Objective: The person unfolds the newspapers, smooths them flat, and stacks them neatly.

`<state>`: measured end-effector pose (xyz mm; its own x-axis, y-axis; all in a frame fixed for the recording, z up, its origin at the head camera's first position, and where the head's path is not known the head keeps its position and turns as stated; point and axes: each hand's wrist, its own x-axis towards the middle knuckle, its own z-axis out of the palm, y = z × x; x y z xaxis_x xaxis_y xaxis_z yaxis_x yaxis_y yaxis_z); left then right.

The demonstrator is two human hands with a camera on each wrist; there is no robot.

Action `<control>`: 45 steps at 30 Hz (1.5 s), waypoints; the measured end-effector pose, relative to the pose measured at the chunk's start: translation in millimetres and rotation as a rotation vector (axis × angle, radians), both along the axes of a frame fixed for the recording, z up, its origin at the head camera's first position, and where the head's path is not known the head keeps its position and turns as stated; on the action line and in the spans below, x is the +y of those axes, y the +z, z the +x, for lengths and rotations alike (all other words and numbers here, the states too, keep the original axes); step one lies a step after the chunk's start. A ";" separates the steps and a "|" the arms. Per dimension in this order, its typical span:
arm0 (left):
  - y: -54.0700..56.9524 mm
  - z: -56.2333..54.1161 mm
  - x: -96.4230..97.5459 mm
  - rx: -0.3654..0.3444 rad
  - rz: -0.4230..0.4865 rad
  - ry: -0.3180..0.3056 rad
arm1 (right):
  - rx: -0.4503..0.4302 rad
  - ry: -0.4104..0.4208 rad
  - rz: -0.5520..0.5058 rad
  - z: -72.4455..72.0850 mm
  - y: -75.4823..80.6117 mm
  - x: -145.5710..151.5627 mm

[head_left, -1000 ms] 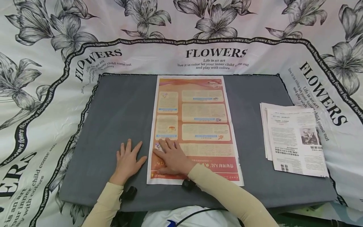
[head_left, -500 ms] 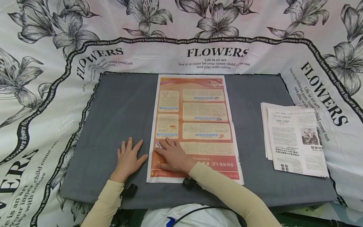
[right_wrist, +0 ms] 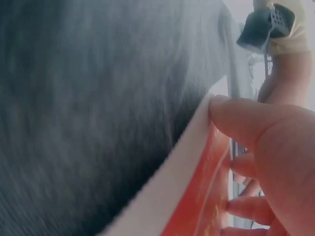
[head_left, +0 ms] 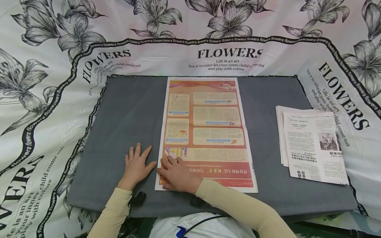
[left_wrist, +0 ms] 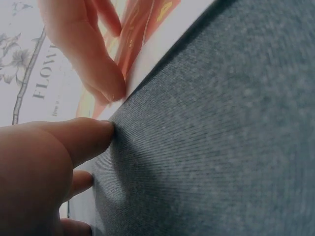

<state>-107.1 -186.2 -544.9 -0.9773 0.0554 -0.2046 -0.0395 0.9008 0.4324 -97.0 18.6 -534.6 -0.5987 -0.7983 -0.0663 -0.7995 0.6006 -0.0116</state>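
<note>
A folded newspaper [head_left: 218, 136] with orange and red print lies flat on the grey tabletop in the head view. My right hand [head_left: 180, 175] rests on its near-left part, fingers spread and slightly bent. The right wrist view shows the right thumb [right_wrist: 236, 115] touching the white margin close to the paper's edge. Just left of the sheet, my left hand [head_left: 137, 168] lies with spread fingers on the grey surface. In the left wrist view, the left thumb [left_wrist: 86, 137] touches the grey cloth beside the paper's edge, near the right hand's fingers.
A stack of black-and-white newspapers [head_left: 315, 145] lies at the table's right side, partly over the flower-printed sheet [head_left: 162, 58] that surrounds the grey tabletop [head_left: 131, 109]. The table's near edge runs just in front of the person's body.
My right hand has slid back toward the near edge and slightly left, uncovering a small picture on the newspaper. The left hand stays in place; the head view has shifted slightly.
</note>
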 end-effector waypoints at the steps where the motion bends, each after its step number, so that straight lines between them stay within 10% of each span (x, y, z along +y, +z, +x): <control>1: -0.4 0.5 -0.1 -0.001 0.001 0.002 | 0.007 0.001 0.002 0.2 0.9 0.2; 33: -3.0 13.7 -13.1 0.069 0.051 -0.026 | -0.037 -0.032 -0.280 1.5 -17.4 3.2; 45: 1.5 6.2 -12.7 0.067 0.168 -0.030 | -0.436 -0.296 -0.643 -27.2 -2.7 7.2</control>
